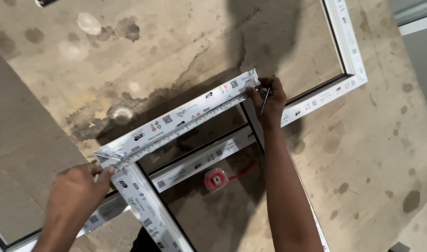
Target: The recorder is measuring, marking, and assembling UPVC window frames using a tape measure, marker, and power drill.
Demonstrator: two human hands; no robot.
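A white window frame section [185, 114] wrapped in printed protective film lies tilted over a larger white frame [349, 46] on a stained concrete floor. A measuring tape blade [190, 125] stretches along the upper bar. My left hand [80, 186] pinches the tape's end at the frame's left corner. My right hand [269, 100] presses on the right corner and holds a thin dark pencil-like tool [266, 99]. The red tape-measure case [216, 179] rests on the floor inside the frame.
The larger white frame runs under the small one toward the lower left [101, 212] and up the right side. Dark stains mark the concrete [125, 28]. A grey wall edge [419, 18] stands at the top right.
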